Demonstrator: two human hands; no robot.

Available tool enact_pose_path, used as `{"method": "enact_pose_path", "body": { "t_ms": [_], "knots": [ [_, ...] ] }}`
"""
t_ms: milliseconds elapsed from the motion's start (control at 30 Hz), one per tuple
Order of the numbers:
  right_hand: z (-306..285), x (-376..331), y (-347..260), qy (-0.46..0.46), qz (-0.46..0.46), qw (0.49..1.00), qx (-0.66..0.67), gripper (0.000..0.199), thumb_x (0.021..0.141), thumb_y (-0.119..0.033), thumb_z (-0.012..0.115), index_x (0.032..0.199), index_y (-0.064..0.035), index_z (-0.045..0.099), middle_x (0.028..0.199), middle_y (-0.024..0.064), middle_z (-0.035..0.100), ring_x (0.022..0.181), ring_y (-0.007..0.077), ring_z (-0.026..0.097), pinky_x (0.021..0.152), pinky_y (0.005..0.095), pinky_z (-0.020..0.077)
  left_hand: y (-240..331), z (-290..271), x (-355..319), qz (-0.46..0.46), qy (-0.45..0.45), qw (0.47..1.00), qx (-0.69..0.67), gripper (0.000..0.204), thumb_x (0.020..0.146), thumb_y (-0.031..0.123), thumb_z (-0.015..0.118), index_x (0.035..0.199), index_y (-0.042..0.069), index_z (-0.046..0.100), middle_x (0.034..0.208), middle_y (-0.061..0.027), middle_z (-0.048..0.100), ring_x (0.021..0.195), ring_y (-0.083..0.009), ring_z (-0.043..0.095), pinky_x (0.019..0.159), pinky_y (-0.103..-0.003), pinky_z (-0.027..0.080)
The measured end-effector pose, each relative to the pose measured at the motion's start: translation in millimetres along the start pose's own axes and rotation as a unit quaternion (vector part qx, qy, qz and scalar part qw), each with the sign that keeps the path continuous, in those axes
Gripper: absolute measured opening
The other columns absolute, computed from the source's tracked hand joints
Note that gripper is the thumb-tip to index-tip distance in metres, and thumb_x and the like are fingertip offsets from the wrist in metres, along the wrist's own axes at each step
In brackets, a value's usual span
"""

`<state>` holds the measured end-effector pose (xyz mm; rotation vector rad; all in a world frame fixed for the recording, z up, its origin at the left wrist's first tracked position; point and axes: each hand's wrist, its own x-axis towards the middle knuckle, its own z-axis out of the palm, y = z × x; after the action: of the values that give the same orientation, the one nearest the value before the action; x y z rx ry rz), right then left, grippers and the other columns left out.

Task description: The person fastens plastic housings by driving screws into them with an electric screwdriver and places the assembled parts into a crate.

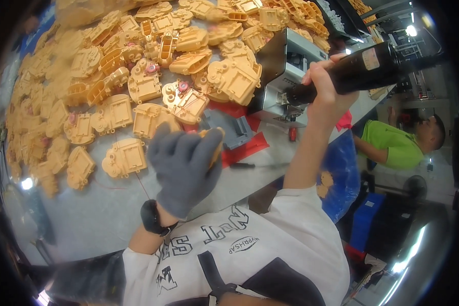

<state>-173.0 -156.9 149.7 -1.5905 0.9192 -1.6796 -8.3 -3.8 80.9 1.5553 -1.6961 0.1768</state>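
Observation:
My left hand [186, 160], in a grey glove with a black band at the wrist, is closed around a yellow-orange plastic housing [218, 148]. Only a sliver of that part shows past the fingers. Just beyond it, a grey plastic fixture [232, 131] lies on a red sheet [257, 146]. My bare right hand [324, 89] is wrapped round a black electric screwdriver [364, 66], held sideways. Its tip end is at the front of a metal box-shaped machine [301, 53], which looks like a screw feeder; whether they touch is hard to tell.
Many yellow-orange plastic housings [122, 112] are heaped across the far and left table. A dark slim tool [242, 166] lies near the front edge. Beside the table at right is a blue plastic-lined container [339, 173]. A person in green [395, 145] is farther right.

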Motion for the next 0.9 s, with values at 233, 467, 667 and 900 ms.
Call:
{"method": "enact_pose_path", "body": {
  "t_ms": [233,467,667,900],
  "knots": [
    [-4,4,-12,0.027,-0.044,0.998,0.026,0.026,0.069,0.007,0.059,0.091,0.0022,0.046,0.060,0.0054,0.055,0.047,0.0104,0.050,0.050,0.0228,0.0422,20,45,18,0.011,-0.125,0.992,-0.027,0.050,0.061,0.014,0.070,0.108,0.017,0.053,0.088,-0.0021,0.049,0.091,-0.0230,0.048,0.082,-0.040,0.037],
    [-3,4,-3,0.018,0.004,1.000,0.017,0.029,0.067,0.010,0.057,0.093,0.0008,0.046,0.065,0.0098,0.052,0.051,0.0168,0.050,0.053,0.0280,0.0425,27,47,7,0.028,-0.218,0.975,-0.037,0.069,0.059,0.019,0.071,0.123,0.017,0.044,0.114,-0.0097,0.043,0.104,-0.0297,0.043,0.087,-0.042,0.037],
    [-11,3,-6,0.037,-0.012,0.996,0.075,0.029,0.068,0.009,0.056,0.093,0.0013,0.044,0.061,0.0067,0.053,0.048,0.0117,0.049,0.052,0.0238,0.0424,-6,33,18,0.043,-0.250,0.965,-0.072,0.069,0.060,0.034,0.075,0.119,0.011,0.047,0.107,-0.0092,0.049,0.103,-0.0264,0.044,0.091,-0.040,0.034],
    [-24,-8,-28,0.017,-0.045,0.976,0.211,0.053,0.071,0.004,0.049,0.122,0.0038,0.034,0.065,0.0087,0.049,0.052,0.0160,0.049,0.058,0.0309,0.0439,-6,21,9,-0.033,-0.212,0.973,-0.080,0.060,0.060,0.022,0.076,0.114,0.009,0.053,0.097,-0.0086,0.056,0.088,-0.0266,0.052,0.075,-0.037,0.043]
  ]
}}
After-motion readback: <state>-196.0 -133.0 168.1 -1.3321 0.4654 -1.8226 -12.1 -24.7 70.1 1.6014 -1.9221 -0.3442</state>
